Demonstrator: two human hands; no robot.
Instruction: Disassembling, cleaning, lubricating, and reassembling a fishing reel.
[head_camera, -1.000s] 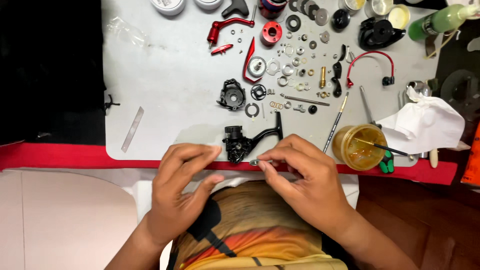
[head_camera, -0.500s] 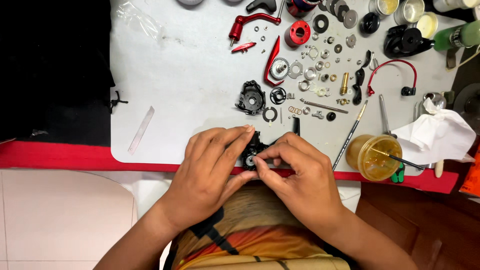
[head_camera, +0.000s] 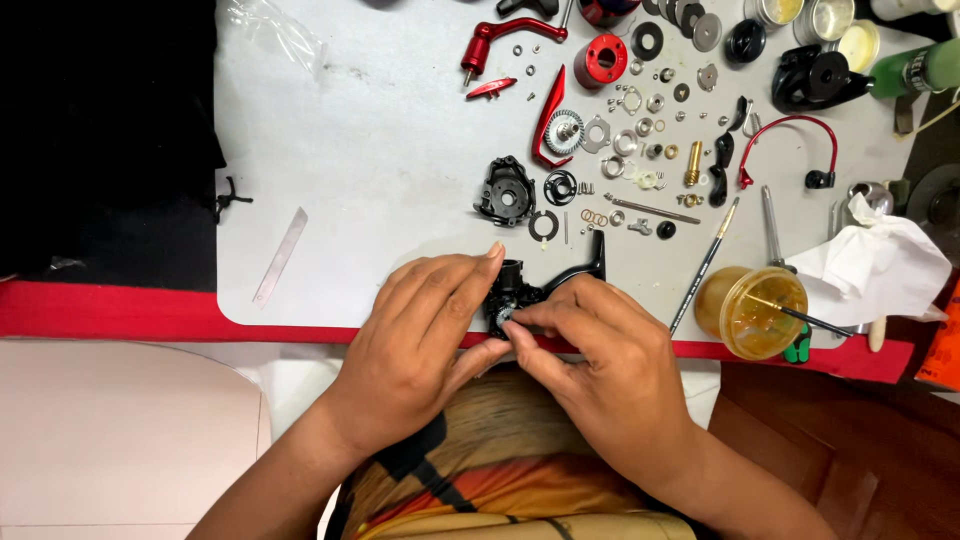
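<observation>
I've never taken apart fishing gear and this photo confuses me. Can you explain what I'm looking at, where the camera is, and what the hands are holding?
The camera sits on the person's head and looks straight down, so you see their own two bare hands. The left hand and the right hand together hold a black fishing reel body at the near edge of a grey work mat; the right fingertips pinch something small against it. On the mat lie the reel's parts: a red crank handle, a red spool, a toothed gear, a black side cover, and many washers and screws. To the right stand an amber cup with a tool in it, a thin brush and crumpled tissue.
</observation>
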